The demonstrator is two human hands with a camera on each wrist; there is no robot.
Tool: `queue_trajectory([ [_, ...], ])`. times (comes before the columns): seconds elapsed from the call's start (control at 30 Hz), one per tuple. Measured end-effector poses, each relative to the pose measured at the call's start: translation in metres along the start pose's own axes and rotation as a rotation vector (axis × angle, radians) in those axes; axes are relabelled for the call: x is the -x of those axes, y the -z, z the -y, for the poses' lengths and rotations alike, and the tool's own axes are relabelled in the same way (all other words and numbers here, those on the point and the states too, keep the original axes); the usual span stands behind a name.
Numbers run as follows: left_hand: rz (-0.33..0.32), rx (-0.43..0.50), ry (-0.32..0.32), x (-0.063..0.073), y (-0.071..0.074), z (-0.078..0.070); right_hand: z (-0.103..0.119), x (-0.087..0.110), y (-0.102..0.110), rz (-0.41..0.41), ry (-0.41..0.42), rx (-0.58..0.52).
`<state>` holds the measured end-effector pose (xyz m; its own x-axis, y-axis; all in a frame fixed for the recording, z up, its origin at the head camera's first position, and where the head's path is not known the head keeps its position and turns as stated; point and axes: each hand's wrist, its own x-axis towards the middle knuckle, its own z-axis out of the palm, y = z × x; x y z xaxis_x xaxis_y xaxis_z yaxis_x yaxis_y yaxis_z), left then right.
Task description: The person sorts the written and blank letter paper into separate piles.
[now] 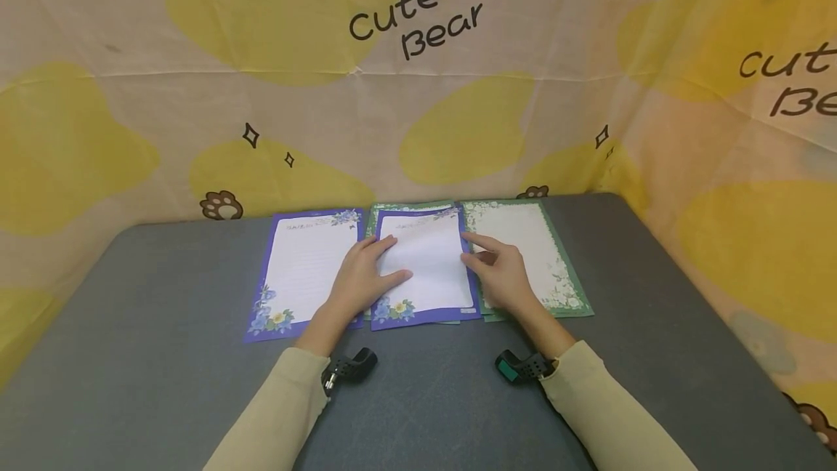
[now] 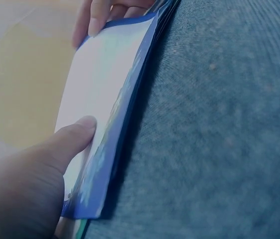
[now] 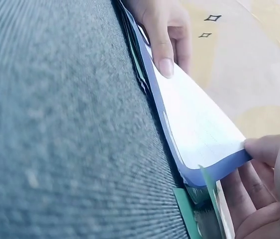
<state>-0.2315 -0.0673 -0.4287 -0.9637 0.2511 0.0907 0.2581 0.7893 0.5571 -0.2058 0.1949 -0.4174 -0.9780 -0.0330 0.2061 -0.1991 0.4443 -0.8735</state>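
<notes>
A sheet of letter paper with a purple-blue border and blue flowers (image 1: 428, 286) lies in the middle, over a green-bordered sheet (image 1: 399, 206) whose top edge peeks out. My left hand (image 1: 360, 278) rests on its left side, thumb and index finger spread straight over the paper. At the sheet's right edge, my right hand (image 1: 502, 278) pinches the border; in the right wrist view the thumb (image 3: 266, 148) is on top and the other fingers are below. That edge is lifted slightly, above green-edged paper (image 3: 187, 211).
A second purple-bordered sheet (image 1: 307, 260) lies on the left, and green-bordered floral sheets (image 1: 513, 235) lie on the right. All are on a grey table (image 1: 418, 405), with a yellow-patterned cloth (image 1: 294, 107) behind. Black bands (image 1: 353, 365) circle both wrists.
</notes>
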Motion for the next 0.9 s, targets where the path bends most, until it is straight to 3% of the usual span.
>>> queue_trajectory([
  [0.3,0.002,-0.007,-0.012,0.0007,0.0003,-0.0006,0.0012,0.0002,-0.0002,0.066,-0.054,-0.086],
  [0.5,-0.004,-0.006,-0.042,0.0005,0.0,-0.0003,0.0009,0.0002,-0.0005,0.045,-0.071,-0.117],
  [0.73,-0.011,0.081,0.014,0.0013,0.0007,-0.0012,-0.0021,-0.0021,-0.0013,0.0,-0.137,-0.155],
  [0.9,-0.034,0.127,0.064,0.0013,0.0014,-0.0017,-0.0015,-0.0017,-0.0006,-0.003,-0.132,-0.209],
])
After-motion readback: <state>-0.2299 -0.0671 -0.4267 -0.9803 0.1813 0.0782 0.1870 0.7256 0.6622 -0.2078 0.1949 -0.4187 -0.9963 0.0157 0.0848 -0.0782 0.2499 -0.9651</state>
